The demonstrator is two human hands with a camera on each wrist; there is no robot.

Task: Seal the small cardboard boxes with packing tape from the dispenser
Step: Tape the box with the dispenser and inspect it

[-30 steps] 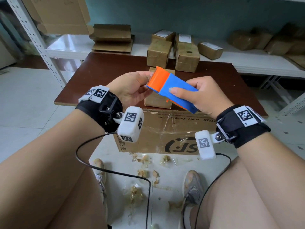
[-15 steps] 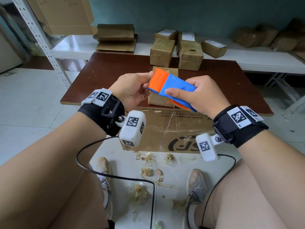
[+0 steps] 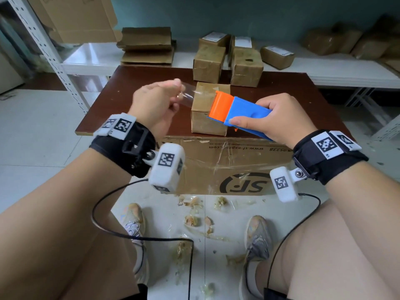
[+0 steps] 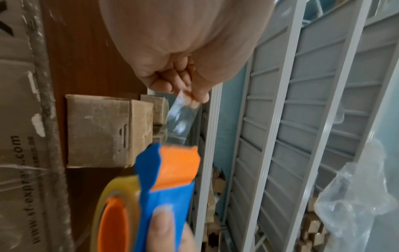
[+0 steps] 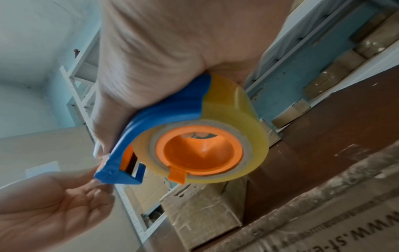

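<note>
My right hand [image 3: 279, 118] grips a blue and orange tape dispenser [image 3: 236, 110] above the near edge of the brown table [image 3: 140, 87]. Its roll of clear tape [image 5: 228, 119] shows in the right wrist view. My left hand [image 3: 160, 100] pinches the free end of the tape strip [image 3: 190, 95], which stretches from the dispenser's orange mouth out to the left. The tape strip [image 4: 181, 117] shines in the left wrist view, below my left hand [image 4: 190, 92]. A small cardboard box [image 3: 207, 113] stands on the table right beneath the strip and the dispenser.
Two more small boxes [image 3: 227, 63] stand further back on the table. Behind, a white shelf [image 3: 346, 72] carries flattened cartons [image 3: 147, 47] and labelled parcels [image 3: 277, 56]. A large SF carton [image 3: 227, 167] sits under the table's front edge. Tape scraps [image 3: 194, 219] litter the floor by my shoes.
My left hand has moved left, away from the dispenser, drawing out a length of clear tape. The dispenser in my right hand has shifted slightly right and lower over the small box.
</note>
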